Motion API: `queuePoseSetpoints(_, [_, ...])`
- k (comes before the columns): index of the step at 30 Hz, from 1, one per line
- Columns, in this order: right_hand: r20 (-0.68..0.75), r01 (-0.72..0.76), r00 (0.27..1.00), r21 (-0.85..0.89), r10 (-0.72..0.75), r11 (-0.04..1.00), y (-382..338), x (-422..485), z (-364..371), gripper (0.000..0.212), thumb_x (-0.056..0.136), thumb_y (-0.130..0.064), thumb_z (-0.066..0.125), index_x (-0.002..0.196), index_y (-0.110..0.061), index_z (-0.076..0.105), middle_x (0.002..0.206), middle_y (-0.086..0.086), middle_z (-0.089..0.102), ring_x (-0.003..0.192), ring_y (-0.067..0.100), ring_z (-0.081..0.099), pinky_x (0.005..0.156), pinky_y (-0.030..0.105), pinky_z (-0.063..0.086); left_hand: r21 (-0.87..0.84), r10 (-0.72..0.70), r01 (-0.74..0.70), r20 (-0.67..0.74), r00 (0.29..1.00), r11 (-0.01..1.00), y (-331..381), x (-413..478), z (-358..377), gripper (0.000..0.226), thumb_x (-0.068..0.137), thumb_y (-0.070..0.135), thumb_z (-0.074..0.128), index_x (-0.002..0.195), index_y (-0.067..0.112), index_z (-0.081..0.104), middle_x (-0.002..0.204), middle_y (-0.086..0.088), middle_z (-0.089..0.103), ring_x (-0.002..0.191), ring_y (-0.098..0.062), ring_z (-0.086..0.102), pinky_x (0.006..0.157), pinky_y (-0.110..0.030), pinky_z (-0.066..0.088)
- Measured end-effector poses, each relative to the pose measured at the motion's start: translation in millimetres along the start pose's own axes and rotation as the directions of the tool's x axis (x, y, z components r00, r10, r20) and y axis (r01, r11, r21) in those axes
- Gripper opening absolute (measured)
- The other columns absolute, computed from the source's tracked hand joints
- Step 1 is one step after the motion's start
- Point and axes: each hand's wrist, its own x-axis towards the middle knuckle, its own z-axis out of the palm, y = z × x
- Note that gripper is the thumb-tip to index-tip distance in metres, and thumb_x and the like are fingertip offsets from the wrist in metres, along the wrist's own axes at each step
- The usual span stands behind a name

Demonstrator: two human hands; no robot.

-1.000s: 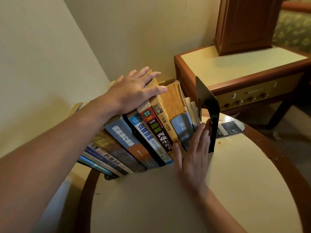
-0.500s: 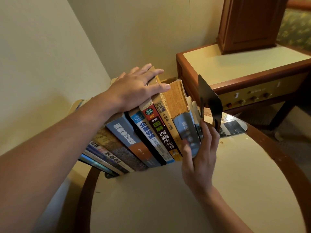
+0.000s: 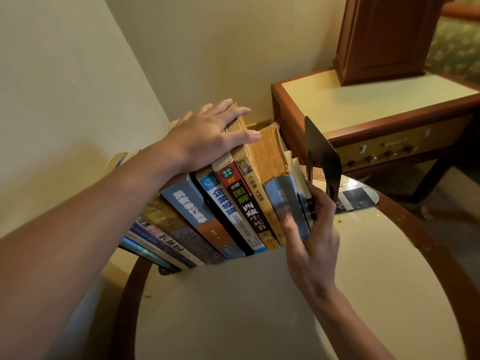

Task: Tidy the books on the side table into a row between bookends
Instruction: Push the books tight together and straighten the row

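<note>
A row of several books (image 3: 213, 216) stands spine-out on the round side table (image 3: 259, 307), leaning left. My left hand (image 3: 207, 136) lies flat on the tops of the middle books, fingers straight. The rightmost book (image 3: 288, 203), blue-grey with yellowed pages, is gripped by my right hand (image 3: 311, 237), thumb on the spine and fingers round its right side. A black metal bookend (image 3: 322, 159) stands upright just right of that book, close to my right fingers. Whether a bookend stands at the left end is hidden by my arm.
Walls close in on the left and behind the books. A wooden bedside unit (image 3: 376, 120) with knobs and a wooden box (image 3: 384, 40) on it stands at the right. A flat magazine or card (image 3: 355, 198) lies behind the bookend. The table has a dark wooden rim (image 3: 441, 245).
My right hand went from flat against the end of the row to curled round the rightmost book, which has lifted slightly. The left hand has stayed pressed on the book tops.
</note>
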Motion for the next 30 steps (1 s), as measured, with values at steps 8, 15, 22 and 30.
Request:
queuePoseSetpoints(8, [0.037, -0.012, 0.999, 0.077, 0.009, 0.997, 6, 5, -5, 0.048, 0.1, -0.043, 0.048, 0.142, -0.021, 0.045, 0.115, -0.008, 0.066, 0.099, 0.015, 0.069, 0.071, 0.049, 0.058, -0.009, -0.009, 0.009, -0.001, 1.0, 1.0, 4, -2, -1, 0.085, 0.075, 0.083, 0.03, 0.152, 0.049, 0.031, 0.169, 0.007, 0.015, 0.155, -0.017, 0.013, 0.123, -0.055, 0.012])
queuePoseSetpoints(15, [0.068, -0.083, 0.994, -0.038, 0.085, 0.996, 12, 14, -1, 0.041, 0.106, -0.045, 0.03, 0.125, -0.02, 0.058, 0.099, 0.002, 0.067, 0.081, 0.018, 0.065, 0.06, 0.053, 0.05, -0.005, -0.012, 0.012, 0.001, 1.0, 1.0, 2, 0, -1, 0.097, 0.065, 0.09, 0.023, 0.153, 0.049, 0.03, 0.169, 0.007, 0.013, 0.156, -0.016, 0.01, 0.123, -0.057, 0.01])
queuePoseSetpoints(22, [0.076, -0.15, 0.985, -0.084, 0.156, 0.985, 8, 17, -2, 0.047, 0.105, -0.051, 0.025, 0.105, -0.021, 0.062, 0.082, 0.002, 0.064, 0.071, 0.021, 0.061, 0.059, 0.054, 0.049, 0.002, -0.011, 0.011, -0.008, 1.0, 1.0, 2, 1, 0, 0.097, 0.066, 0.089, 0.023, 0.153, 0.049, 0.031, 0.169, 0.006, 0.015, 0.155, -0.016, 0.012, 0.123, -0.057, 0.012])
queuePoseSetpoints(30, [0.062, -0.163, 0.984, -0.079, 0.168, 0.983, 1, 18, -4, 0.046, 0.103, -0.05, 0.026, 0.089, -0.021, 0.059, 0.064, -0.003, 0.052, 0.056, 0.015, 0.047, 0.052, 0.037, 0.033, 0.013, -0.009, 0.009, -0.001, 1.0, 1.0, 3, 2, 0, 0.096, 0.065, 0.089, 0.022, 0.153, 0.049, 0.031, 0.169, 0.007, 0.014, 0.156, -0.017, 0.01, 0.123, -0.056, 0.01])
